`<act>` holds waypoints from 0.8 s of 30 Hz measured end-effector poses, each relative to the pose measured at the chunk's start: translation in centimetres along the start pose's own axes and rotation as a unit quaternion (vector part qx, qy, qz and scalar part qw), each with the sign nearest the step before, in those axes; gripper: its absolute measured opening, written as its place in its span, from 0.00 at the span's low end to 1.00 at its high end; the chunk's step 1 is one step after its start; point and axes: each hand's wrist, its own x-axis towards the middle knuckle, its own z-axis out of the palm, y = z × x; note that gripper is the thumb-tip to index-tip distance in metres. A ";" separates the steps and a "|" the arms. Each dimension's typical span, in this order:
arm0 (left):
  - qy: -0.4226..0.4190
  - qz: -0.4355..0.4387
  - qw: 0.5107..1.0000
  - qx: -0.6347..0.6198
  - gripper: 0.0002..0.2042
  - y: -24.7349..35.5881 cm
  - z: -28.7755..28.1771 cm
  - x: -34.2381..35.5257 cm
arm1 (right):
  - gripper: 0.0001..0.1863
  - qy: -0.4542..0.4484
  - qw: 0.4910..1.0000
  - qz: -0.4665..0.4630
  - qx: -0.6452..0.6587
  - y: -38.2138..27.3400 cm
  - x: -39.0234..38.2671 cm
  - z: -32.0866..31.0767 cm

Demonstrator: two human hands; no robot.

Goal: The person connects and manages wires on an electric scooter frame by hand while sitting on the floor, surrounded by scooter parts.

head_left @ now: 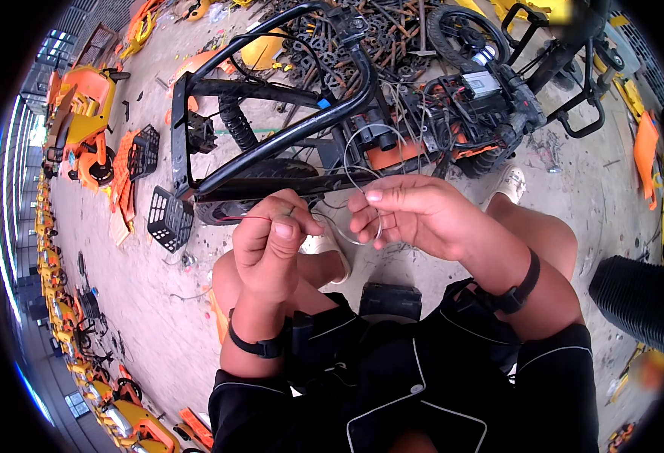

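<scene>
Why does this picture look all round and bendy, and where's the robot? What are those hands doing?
There's no robot here, just a person with two bare hands. The picture comes from a camera worn on the person's head, looking down. Its very wide lens makes straight things bend near the edges.

The left hand pinches a thin red wire. The right hand holds a looped, pale wire. I can't tell whether the two are joined.

Just past the hands is a big black frame with lots of cables and machine parts on its right side. On the floor you can also see a black crate and, farther back, a pile of metal parts beside a wheel.
</scene>
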 end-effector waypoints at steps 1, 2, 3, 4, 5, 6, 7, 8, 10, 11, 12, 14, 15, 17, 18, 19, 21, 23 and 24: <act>0.002 0.009 1.000 0.017 0.13 0.0 0.1 0.0 | 0.16 0.000 1.000 0.007 -0.012 0.1 0.0 0.0; 0.001 0.005 1.000 0.026 0.13 0.2 0.2 0.0 | 0.16 0.001 1.000 0.015 -0.025 0.2 0.1 0.0; 0.000 0.001 0.999 0.035 0.13 0.4 0.2 0.0 | 0.16 0.010 0.999 0.015 -0.039 0.3 0.1 -0.1; -0.001 -0.002 0.999 0.043 0.13 0.5 0.3 0.1 | 0.16 0.019 0.998 0.015 -0.054 0.4 0.2 -0.1; 0.000 0.001 0.999 0.048 0.13 0.5 0.3 0.1 | 0.16 0.028 0.997 0.015 -0.069 0.5 0.2 0.0; 0.002 0.005 0.999 0.053 0.13 0.5 0.4 0.1 | 0.15 0.035 0.997 0.016 -0.074 0.5 0.1 0.0; 0.003 0.008 0.998 0.057 0.14 0.5 0.4 0.2 | 0.15 0.043 0.996 0.016 -0.079 0.5 0.1 0.2; 0.002 0.006 0.998 0.059 0.14 0.5 0.3 0.1 | 0.15 0.052 0.995 0.017 -0.084 0.5 0.1 0.2; -0.002 0.004 0.998 0.063 0.14 0.6 0.3 0.1 | 0.14 0.063 0.993 -0.018 -0.101 0.8 0.4 -0.3; -0.006 0.003 0.998 0.057 0.14 0.6 0.4 0.1 | 0.13 0.069 0.991 -0.035 -0.110 1.0 0.7 -0.7; -0.010 0.003 0.999 0.050 0.14 0.7 0.6 0.0 | 0.13 0.099 0.984 -0.063 -0.131 1.2 1.1 -1.3; -0.032 0.013 0.998 0.047 0.14 0.6 1.1 -0.1 | 0.13 0.159 0.965 -0.119 -0.172 1.3 1.9 -2.3; -0.050 0.024 0.997 0.050 0.14 0.3 1.4 -0.2 | 0.12 0.217 0.957 -0.127 -0.144 1.0 2.3 -2.0; -0.104 0.049 0.991 0.070 0.14 0.1 2.1 -0.2 | 0.12 0.239 0.950 -0.140 -0.141 0.7 3.2 -3.8; -0.140 0.003 0.985 0.100 0.12 0.7 2.7 -0.2 | 0.11 0.249 0.947 -0.147 -0.140 0.5 3.6 -4.4; -0.157 -0.019 0.982 0.103 0.11 0.5 3.4 -0.6 | 0.11 0.267 0.944 -0.151 -0.119 0.5 4.0 -4.7; -0.196 -0.017 0.971 0.136 0.11 -0.6 4.6 -1.1 | 0.11 0.279 0.944 -0.146 -0.095 0.4 4.5 -5.2; -0.211 0.003 0.963 0.169 0.09 -1.0 5.9 -1.2 | 0.11 0.292 0.942 -0.148 -0.074 0.1 4.6 -5.4; -0.216 0.011 0.959 0.185 0.09 -1.1 6.3 -1.2 | 0.11 0.300 0.939 -0.152 -0.065 -0.1 4.6 -5.5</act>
